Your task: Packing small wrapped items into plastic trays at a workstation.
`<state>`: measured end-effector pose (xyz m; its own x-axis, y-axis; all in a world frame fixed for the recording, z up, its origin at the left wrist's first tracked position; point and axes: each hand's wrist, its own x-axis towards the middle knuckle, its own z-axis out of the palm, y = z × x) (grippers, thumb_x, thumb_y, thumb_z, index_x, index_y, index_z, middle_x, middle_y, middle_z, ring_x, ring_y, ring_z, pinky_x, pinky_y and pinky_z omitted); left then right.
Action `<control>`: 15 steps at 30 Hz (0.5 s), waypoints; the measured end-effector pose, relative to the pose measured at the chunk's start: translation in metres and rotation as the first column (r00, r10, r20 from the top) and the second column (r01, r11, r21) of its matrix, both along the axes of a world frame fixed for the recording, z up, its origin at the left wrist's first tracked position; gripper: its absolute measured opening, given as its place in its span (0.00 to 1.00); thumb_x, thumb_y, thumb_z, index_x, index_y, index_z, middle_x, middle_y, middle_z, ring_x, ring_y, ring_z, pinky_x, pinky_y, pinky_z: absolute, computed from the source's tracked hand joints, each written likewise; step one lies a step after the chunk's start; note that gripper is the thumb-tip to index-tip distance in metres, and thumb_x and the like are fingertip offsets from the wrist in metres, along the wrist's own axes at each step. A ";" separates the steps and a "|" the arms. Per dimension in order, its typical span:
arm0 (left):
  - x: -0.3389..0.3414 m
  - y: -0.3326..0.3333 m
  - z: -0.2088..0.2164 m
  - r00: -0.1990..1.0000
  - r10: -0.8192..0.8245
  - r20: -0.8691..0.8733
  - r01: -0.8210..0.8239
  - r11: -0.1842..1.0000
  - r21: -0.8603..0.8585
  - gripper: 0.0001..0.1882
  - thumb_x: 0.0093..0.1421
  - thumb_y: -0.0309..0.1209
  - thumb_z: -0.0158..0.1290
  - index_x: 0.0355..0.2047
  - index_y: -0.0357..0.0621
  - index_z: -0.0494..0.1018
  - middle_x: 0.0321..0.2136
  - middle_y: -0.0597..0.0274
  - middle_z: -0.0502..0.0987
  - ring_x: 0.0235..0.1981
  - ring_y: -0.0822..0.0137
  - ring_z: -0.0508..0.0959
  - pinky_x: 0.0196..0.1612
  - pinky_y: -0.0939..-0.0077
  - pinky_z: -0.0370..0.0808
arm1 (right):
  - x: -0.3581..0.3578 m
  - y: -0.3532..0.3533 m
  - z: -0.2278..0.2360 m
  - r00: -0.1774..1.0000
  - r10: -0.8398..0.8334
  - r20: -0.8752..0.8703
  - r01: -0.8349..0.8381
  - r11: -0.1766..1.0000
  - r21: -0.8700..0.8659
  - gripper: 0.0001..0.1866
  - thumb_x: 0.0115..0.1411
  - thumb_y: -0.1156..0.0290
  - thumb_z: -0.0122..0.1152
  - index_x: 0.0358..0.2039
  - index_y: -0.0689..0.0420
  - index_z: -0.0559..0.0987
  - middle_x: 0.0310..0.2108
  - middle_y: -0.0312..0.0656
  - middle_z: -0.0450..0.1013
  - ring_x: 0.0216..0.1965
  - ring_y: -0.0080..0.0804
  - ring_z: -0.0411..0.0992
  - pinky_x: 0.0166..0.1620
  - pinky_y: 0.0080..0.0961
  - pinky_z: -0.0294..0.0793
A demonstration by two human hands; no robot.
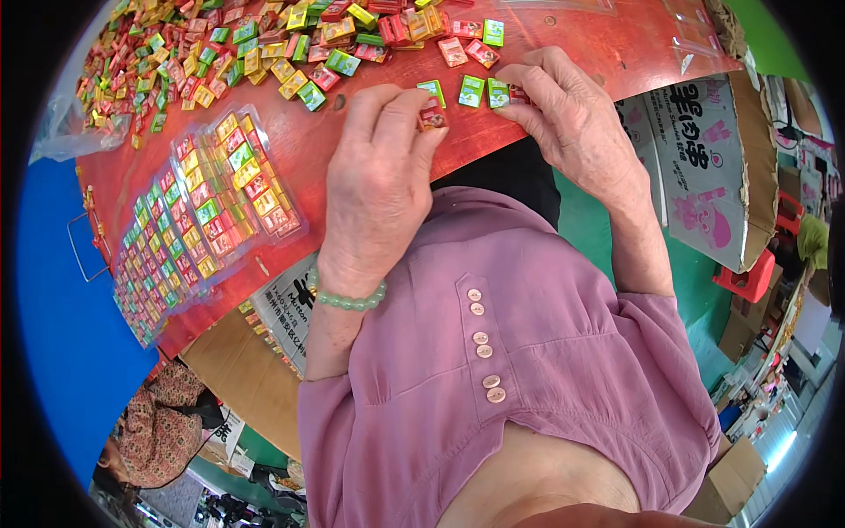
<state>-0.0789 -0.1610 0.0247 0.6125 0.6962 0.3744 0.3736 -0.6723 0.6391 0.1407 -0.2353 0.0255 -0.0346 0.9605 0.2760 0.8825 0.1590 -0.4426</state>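
My left hand (378,180), a green bead bracelet on its wrist, pinches a small red square packet (432,117) between thumb and fingers at the near edge of the red table (317,150). My right hand (572,110) lies just to its right, its fingertips closed on another small red packet (517,93) at the end of a short row. That row holds green packets (473,91) lying flat on the table. A big loose heap of red, green, yellow and orange packets (255,44) covers the far part of the table.
Clear plastic trays (233,189) filled with rows of packets lie on the table's left side. Empty clear trays (687,35) sit at the far right. A printed cardboard box (704,167) stands right of me, more boxes below the table. Another person (163,422) sits at lower left.
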 end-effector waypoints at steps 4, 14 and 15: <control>-0.011 0.008 -0.001 0.997 0.076 -0.026 -0.074 0.995 0.067 0.15 0.60 0.22 0.62 0.48 0.35 0.76 0.44 0.49 0.76 0.41 0.51 0.80 0.42 0.62 0.79 | 0.001 -0.005 -0.001 0.998 0.005 -0.056 -0.005 1.000 0.002 0.15 0.63 0.69 0.67 0.48 0.58 0.79 0.44 0.45 0.73 0.43 0.45 0.76 0.44 0.37 0.77; -0.009 0.013 0.006 0.952 0.120 -0.281 -0.056 0.973 0.223 0.17 0.57 0.24 0.63 0.46 0.34 0.75 0.43 0.51 0.74 0.46 0.49 0.75 0.49 0.58 0.76 | -0.026 -0.009 0.007 0.989 0.106 -0.100 -0.111 0.993 -0.037 0.15 0.60 0.71 0.69 0.48 0.58 0.80 0.43 0.45 0.74 0.43 0.45 0.76 0.44 0.38 0.77; -0.009 0.013 0.007 0.953 0.115 -0.282 -0.056 0.976 0.209 0.17 0.57 0.24 0.64 0.46 0.34 0.75 0.43 0.51 0.74 0.46 0.49 0.75 0.49 0.58 0.76 | -0.029 -0.007 0.007 0.990 0.104 -0.098 -0.108 0.993 -0.038 0.15 0.60 0.71 0.69 0.48 0.58 0.80 0.43 0.45 0.74 0.43 0.45 0.76 0.44 0.38 0.77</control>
